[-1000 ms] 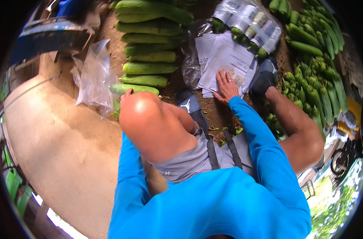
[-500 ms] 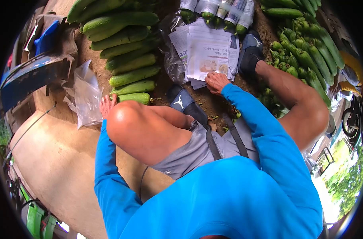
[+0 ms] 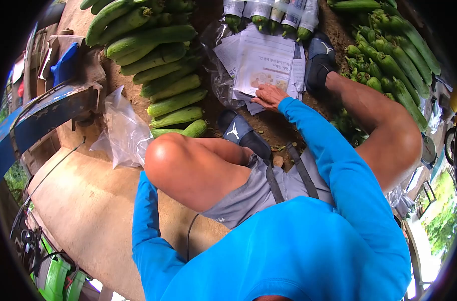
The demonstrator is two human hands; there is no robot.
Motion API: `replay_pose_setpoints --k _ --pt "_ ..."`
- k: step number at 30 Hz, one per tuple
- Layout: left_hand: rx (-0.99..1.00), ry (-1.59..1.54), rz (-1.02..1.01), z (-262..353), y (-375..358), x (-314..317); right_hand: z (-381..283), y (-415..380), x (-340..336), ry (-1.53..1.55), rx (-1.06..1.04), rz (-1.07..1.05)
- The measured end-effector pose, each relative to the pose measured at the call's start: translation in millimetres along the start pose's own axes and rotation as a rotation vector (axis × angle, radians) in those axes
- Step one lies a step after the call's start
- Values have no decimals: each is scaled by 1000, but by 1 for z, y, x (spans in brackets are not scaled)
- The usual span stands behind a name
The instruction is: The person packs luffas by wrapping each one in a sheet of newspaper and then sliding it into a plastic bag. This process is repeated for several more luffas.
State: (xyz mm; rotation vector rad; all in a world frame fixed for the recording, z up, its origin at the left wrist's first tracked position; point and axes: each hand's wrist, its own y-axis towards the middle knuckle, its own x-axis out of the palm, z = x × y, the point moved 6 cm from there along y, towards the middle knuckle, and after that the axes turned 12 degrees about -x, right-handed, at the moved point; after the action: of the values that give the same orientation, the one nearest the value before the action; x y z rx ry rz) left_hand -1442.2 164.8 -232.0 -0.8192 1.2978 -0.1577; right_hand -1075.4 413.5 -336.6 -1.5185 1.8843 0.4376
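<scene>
My right hand (image 3: 269, 97) rests on the lower edge of a stack of printed newspaper sheets (image 3: 268, 55), its fingers apart on the paper. My left hand is hidden behind my bent left knee (image 3: 165, 150); only the blue sleeve (image 3: 147, 200) leading to it shows. Just beyond that knee, a cucumber (image 3: 195, 129) lies tilted at the near end of a long row of green cucumbers (image 3: 175, 103). Several newspaper-wrapped green vegetables (image 3: 261, 12) lie side by side above the sheets, their green ends facing me.
A clear plastic bag (image 3: 125, 130) lies left of the row, near a blue-painted metal part (image 3: 48, 108). On the right is a heap of green vegetables with leafy caps (image 3: 384, 65). My sandalled feet (image 3: 243, 134) flank the paper. Crumpled clear plastic (image 3: 221, 75) lies left of the sheets.
My left hand has gone from the nearest cucumber's end to behind my knee. That cucumber now lies tilted. My right hand's fingers have spread along the paper edge. The view has shifted slightly.
</scene>
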Motion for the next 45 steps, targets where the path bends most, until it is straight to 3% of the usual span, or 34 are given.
replay_pose_setpoints --k 6,9,11,14,17,20,25,27,36,38,43,45 --pt "-130 -479 -64 39 -18 -49 5 -5 6 -70 5 72" --pt "-69 -729 -41 104 -10 -86 -4 -2 7 -195 13 95" --pt "88 -575 -41 124 29 -87 -7 -3 7 -247 43 61" --pt "102 -756 -392 167 84 -65 -13 -1 9 -371 100 60" --pt "184 -868 -397 219 123 -55 -20 -7 12 -391 103 12" --pt "318 -558 -300 272 151 -54 -24 -16 14 -355 146 19" --pt "462 -300 -373 333 177 -36 -26 -25 17 -355 185 61" --pt "703 -152 -280 355 176 -29 -30 -30 15 -386 201 104" --pt "835 -18 -304 350 173 8 -33 -30 -5 -356 211 106" --pt "909 -71 -233 344 172 2 -29 -26 -7 -396 191 107" --pt "900 -70 -168 337 169 -3 -18 -19 -25 -404 162 321" --pt "916 -61 -173 341 167 -2 -17 -20 -25 -339 169 274"
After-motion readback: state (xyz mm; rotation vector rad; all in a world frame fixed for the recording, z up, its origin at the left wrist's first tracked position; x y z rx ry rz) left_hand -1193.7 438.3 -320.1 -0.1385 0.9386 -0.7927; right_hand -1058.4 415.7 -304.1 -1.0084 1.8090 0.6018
